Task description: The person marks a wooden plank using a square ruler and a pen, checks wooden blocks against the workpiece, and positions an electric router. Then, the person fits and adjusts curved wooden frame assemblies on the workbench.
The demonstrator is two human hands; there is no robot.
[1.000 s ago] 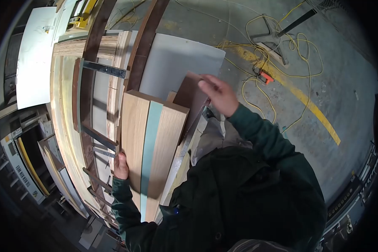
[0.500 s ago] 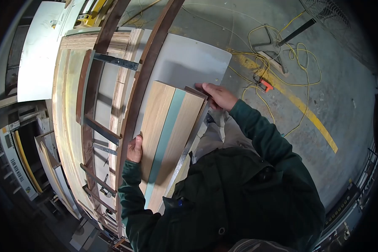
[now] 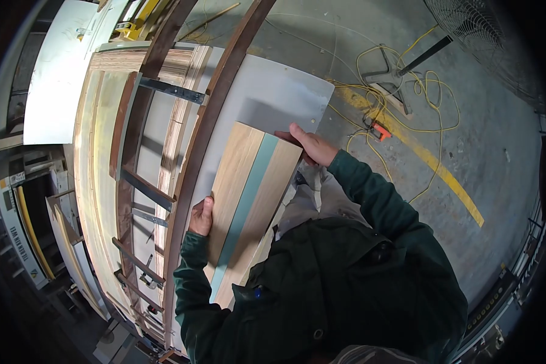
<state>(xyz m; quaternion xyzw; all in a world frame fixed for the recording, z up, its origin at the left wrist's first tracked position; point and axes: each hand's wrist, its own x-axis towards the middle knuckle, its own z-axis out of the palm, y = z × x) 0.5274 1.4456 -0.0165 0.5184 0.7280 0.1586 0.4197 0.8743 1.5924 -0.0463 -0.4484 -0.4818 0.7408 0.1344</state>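
Observation:
A long wooden board [image 3: 233,161] with a teal stripe down its middle lies in front of my body, over a grey-white panel [image 3: 273,85]. My left hand [image 3: 202,216] grips the board's left long edge, thumb on top and fingers curled beneath. At the far right corner, my right hand [image 3: 309,145] holds the board's edge, its thumb raised above and its fingers tucked under. The undersides of both hands' grips are hidden.
A dark steel frame [image 3: 209,118] with crossbars runs along the left, holding stacked wood strips [image 3: 91,151]. To the right on the concrete floor are a tangled yellow cord [image 3: 440,106], an orange tool-like item [image 3: 381,131] and a stand fan [image 3: 428,54].
The board has shifted slightly right and rotated so its top face shows more flatly; its right side edge no longer shows. Both hands moved with it.

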